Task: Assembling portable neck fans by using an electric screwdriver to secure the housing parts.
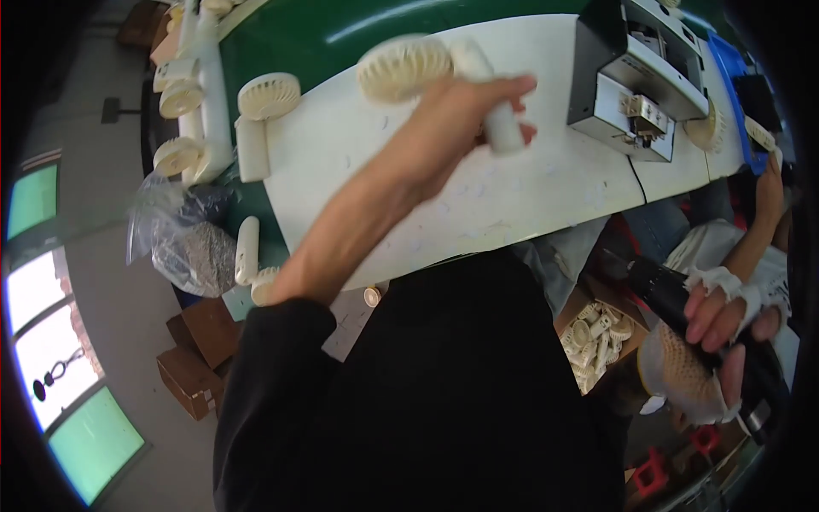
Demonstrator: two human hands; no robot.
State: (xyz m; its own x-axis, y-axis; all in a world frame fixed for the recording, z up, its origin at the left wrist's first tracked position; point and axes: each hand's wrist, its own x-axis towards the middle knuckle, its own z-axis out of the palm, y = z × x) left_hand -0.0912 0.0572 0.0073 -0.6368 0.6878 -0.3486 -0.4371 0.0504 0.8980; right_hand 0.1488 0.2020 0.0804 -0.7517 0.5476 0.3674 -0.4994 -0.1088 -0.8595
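My left hand [456, 115] reaches over the white work surface [409, 188], its fingers closed round the handle of a cream handheld fan [401, 68]. The fan's round, slatted head points left, blurred by motion. Off to the right and below the table edge, my right hand [712, 341], in a worn white glove with bare fingertips, grips a black electric screwdriver [661, 290]. That tool's nose points up and left.
Cream fans [269, 98] stand along the left side, near a clear plastic bag [196, 247]. A metal bench machine [627, 94] sits at the back right. A co-worker's hand [772, 175] is by a blue bin [729, 94]. Below are a parts box [627, 337] and cardboard boxes [188, 367].
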